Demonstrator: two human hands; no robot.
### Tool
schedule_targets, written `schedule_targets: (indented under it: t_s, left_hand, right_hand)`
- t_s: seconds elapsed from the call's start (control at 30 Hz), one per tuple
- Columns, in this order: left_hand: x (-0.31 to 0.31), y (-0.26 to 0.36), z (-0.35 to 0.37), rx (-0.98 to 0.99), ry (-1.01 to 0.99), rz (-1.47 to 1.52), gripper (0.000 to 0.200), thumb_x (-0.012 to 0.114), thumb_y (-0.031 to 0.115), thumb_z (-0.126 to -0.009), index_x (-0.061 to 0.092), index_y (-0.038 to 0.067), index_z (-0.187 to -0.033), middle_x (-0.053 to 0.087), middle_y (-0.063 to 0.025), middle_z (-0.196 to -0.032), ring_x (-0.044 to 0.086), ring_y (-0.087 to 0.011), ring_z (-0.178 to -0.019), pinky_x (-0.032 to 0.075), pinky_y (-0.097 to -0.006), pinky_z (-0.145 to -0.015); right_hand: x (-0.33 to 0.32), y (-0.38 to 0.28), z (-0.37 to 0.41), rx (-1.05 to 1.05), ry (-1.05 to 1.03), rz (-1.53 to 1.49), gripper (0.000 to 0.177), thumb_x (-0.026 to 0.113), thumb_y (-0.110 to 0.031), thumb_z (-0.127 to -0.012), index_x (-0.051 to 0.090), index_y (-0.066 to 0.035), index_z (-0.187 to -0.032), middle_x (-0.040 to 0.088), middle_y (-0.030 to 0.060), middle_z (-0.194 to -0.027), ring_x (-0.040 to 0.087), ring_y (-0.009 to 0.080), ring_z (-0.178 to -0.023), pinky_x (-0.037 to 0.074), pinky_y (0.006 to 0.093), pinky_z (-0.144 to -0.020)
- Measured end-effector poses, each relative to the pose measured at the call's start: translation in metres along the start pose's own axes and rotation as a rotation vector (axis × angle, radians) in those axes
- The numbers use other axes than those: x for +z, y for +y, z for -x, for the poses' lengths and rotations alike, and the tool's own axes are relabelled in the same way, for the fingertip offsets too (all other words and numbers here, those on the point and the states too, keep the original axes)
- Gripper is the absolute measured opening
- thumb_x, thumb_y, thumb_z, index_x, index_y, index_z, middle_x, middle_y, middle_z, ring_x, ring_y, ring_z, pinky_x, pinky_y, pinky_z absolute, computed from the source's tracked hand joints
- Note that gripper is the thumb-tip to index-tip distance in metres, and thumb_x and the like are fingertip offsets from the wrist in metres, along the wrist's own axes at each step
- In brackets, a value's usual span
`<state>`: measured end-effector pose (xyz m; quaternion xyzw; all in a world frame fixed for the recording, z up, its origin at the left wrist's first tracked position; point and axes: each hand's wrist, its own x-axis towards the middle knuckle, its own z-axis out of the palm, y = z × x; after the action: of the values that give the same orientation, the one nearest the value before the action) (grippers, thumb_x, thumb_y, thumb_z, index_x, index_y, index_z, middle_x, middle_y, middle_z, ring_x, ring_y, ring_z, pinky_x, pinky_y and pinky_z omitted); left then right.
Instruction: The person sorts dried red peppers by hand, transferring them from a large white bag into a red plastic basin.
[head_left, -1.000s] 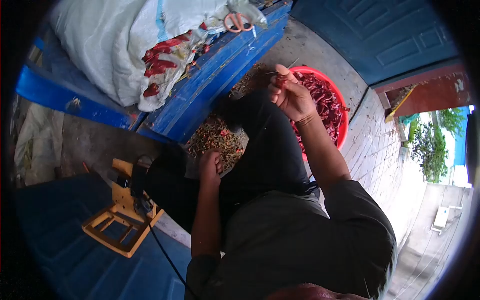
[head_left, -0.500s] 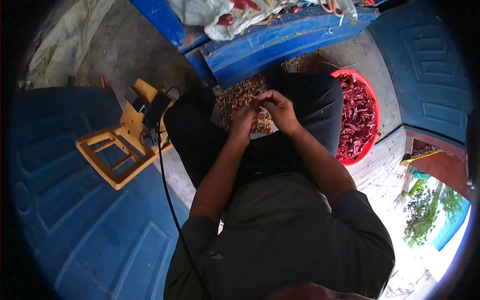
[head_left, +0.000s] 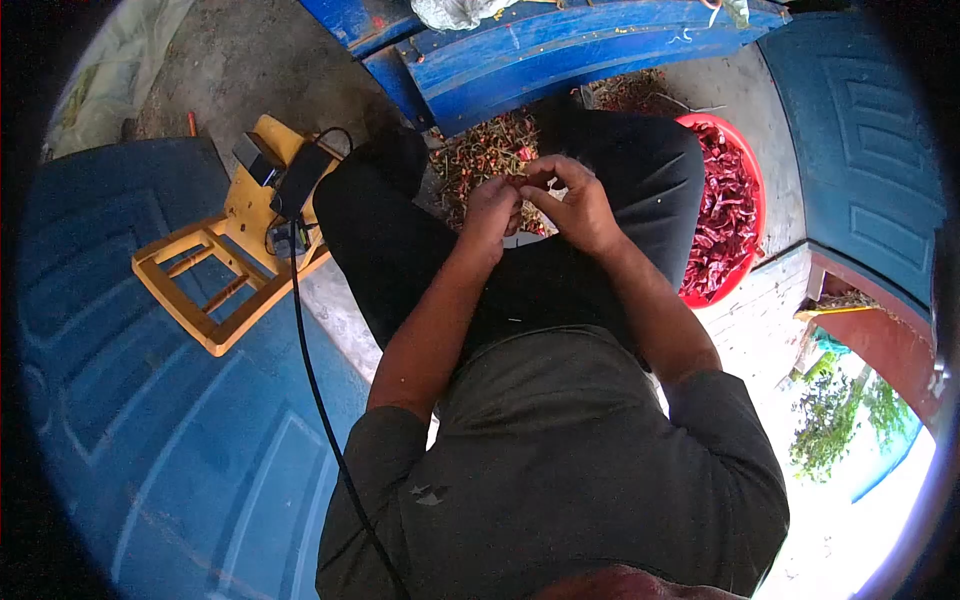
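Observation:
My left hand (head_left: 491,216) is closed in a loose fist above my lap, its thumb side against the fingers of my right hand (head_left: 578,208). The right hand pinches with thumb and forefinger. A small dark red dried chili (head_left: 517,182) shows where the fingertips meet, mostly hidden by them. Below and beyond the hands, chili stems and red bits (head_left: 478,165) cover the floor between my knees. To the right of my right knee stands a red basin (head_left: 759,205) filled with dried red chilies (head_left: 722,215).
A blue wooden bench or table (head_left: 590,50) runs across the front, with a white plastic bag (head_left: 455,12) on it. At the left, a yellow wooden chair (head_left: 225,275) carries a dark device, and a black cable (head_left: 315,390) crosses to my body. Blue doors (head_left: 870,130) flank both sides.
The view has tilted, so the bench sits higher in the picture. Both hands stay together, and less of the red chili shows between the fingers.

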<state>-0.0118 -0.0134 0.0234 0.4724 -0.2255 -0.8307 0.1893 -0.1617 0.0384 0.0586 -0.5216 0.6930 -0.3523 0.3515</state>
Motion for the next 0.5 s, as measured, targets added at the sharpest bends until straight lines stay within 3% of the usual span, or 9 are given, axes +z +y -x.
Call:
schedule_targets:
  t_s: [0.07,0.13,0.2,0.37,0.5]
  left_hand:
    - [0.0,-0.002,0.001,-0.013,0.017,-0.018,0.011,0.048,0.013,-0.093,0.058,0.008,-0.095,0.042,0.0064,-0.063,0.035,-0.0046,-0.047,0.024,-0.0236,-0.042]
    - [-0.007,-0.007,-0.003,-0.028,-0.07,-0.074,0.018,0.054,0.021,-0.096,0.062,0.008,-0.104,0.048,0.0051,-0.068,0.04,-0.0069,-0.053,0.028,-0.0249,-0.046]
    - [-0.008,-0.01,-0.006,-0.035,-0.071,-0.136,0.017,0.054,0.022,-0.096,0.061,0.008,-0.103,0.047,0.0052,-0.068,0.04,-0.0069,-0.053,0.028,-0.0248,-0.046]
    - [-0.01,-0.014,-0.006,-0.026,-0.111,-0.175,0.015,0.055,0.02,-0.095,0.061,0.008,-0.101,0.046,0.0052,-0.068,0.039,-0.0069,-0.052,0.027,-0.0245,-0.046]
    - [-0.008,-0.013,-0.004,-0.062,-0.013,-0.176,0.011,0.056,0.018,-0.094,0.06,0.008,-0.098,0.046,0.0053,-0.067,0.039,-0.0063,-0.052,0.027,-0.0245,-0.046]
  right_hand:
    - [-0.005,0.001,-0.001,-0.066,-0.03,0.011,0.029,0.075,-0.011,-0.082,0.066,-0.007,-0.108,0.069,0.013,-0.099,0.068,0.0282,-0.092,0.053,0.0368,-0.082]
    - [-0.012,-0.001,-0.003,-0.135,-0.058,0.021,0.028,0.075,-0.011,-0.082,0.067,-0.008,-0.109,0.069,0.0133,-0.098,0.068,0.0304,-0.092,0.054,0.0379,-0.081]
    - [-0.019,-0.002,-0.005,-0.21,-0.186,0.04,0.025,0.072,-0.009,-0.082,0.066,-0.007,-0.107,0.07,0.0129,-0.095,0.068,0.0323,-0.091,0.054,0.0397,-0.079]
    - [-0.028,-0.005,-0.014,-0.114,-0.359,0.083,0.021,0.07,-0.009,-0.082,0.065,-0.006,-0.103,0.069,0.0142,-0.09,0.068,0.034,-0.088,0.053,0.0417,-0.077]
    - [-0.026,-0.005,-0.019,-0.102,-0.416,0.112,0.021,0.067,-0.01,-0.082,0.064,-0.005,-0.103,0.068,0.0158,-0.087,0.068,0.0353,-0.085,0.053,0.0434,-0.075]
